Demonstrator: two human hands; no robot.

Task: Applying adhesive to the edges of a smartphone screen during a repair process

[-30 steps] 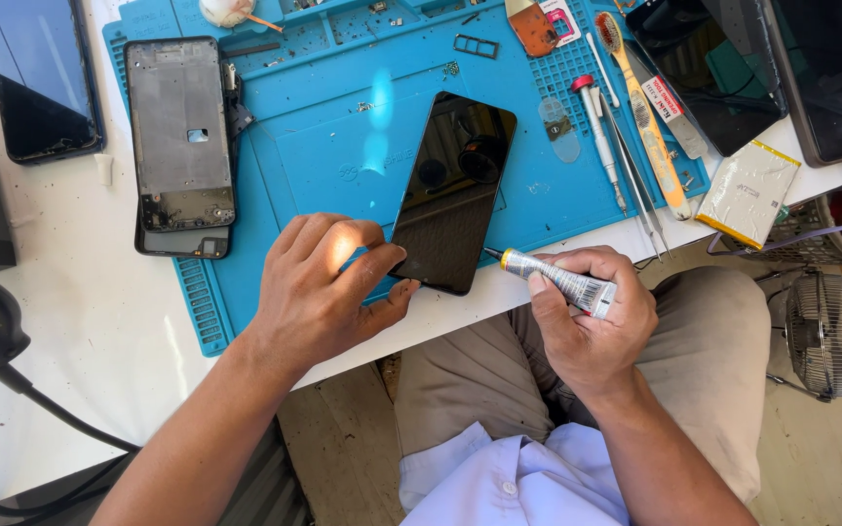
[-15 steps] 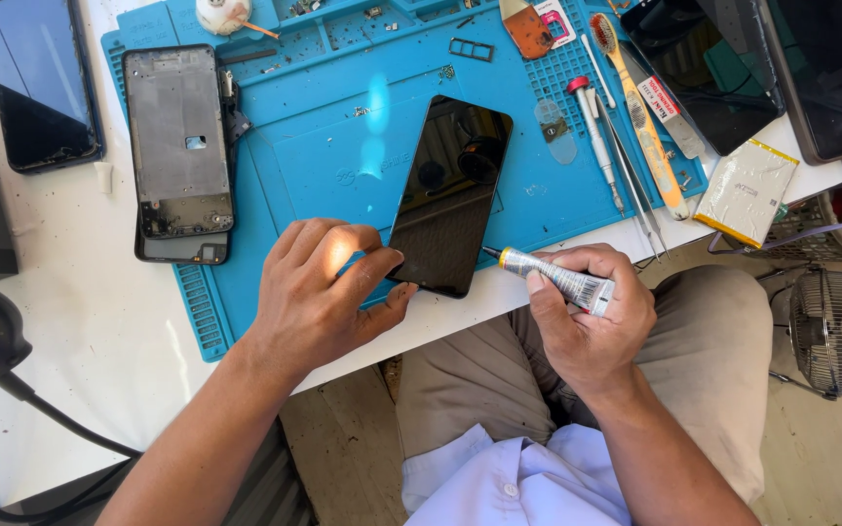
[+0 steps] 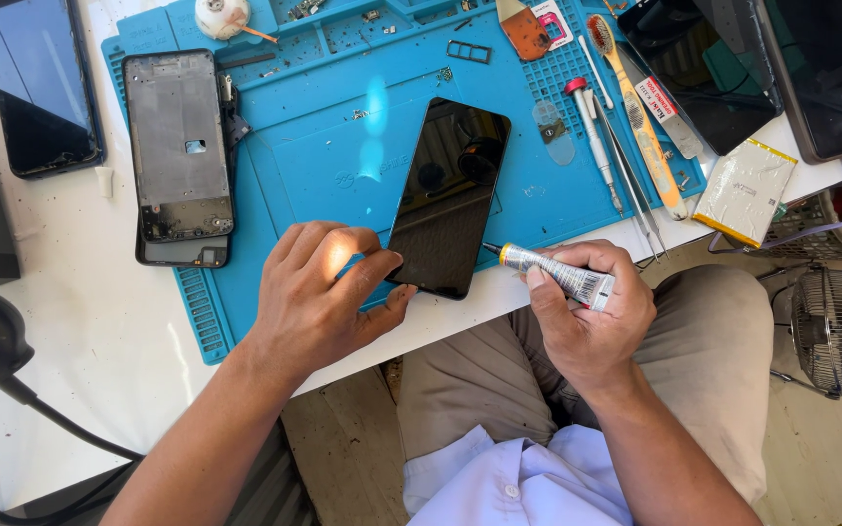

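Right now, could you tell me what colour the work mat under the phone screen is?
The work mat is bright blue, seen best in the head view.

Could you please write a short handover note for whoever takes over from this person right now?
Left hand: rests on the blue work mat, fingertips against the lower left edge of the black phone screen panel, steadying it.
Right hand: grips a small glue tube, its nozzle pointing at the panel's lower right edge.
The panel lies flat on the mat, its bottom end near the table edge. The stripped phone frame lies apart on the mat's left side. Tweezers and a screwdriver lie to the right, untouched.
Done: panel and frame are separate. Whether glue is already applied cannot be told. Left: panel is not yet on the frame.
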